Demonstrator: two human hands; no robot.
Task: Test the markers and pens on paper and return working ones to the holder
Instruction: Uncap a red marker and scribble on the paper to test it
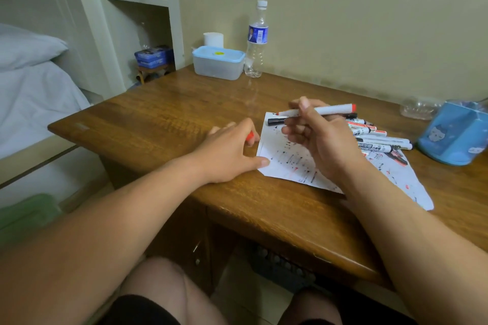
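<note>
My right hand (314, 137) grips an uncapped white marker with a red end (332, 109), held level above the white paper (287, 166), its tip pointing left. The paper carries many red and black test strokes. My left hand (232, 148) rests on the desk at the paper's left edge, thumb on its corner, fingers curled round a red cap (250, 136). A black marker (276, 121) lies at the paper's top. Several more markers (380, 140) lie in a heap at the right. The blue holder (454, 134) stands at the far right.
On the wooden desk (163, 119), a lidded plastic box (218, 62), a tissue roll (213, 39) and a water bottle (256, 39) stand at the back by the wall. A crumpled clear bottle (420, 108) lies behind the holder. A bed (34, 92) is at the left.
</note>
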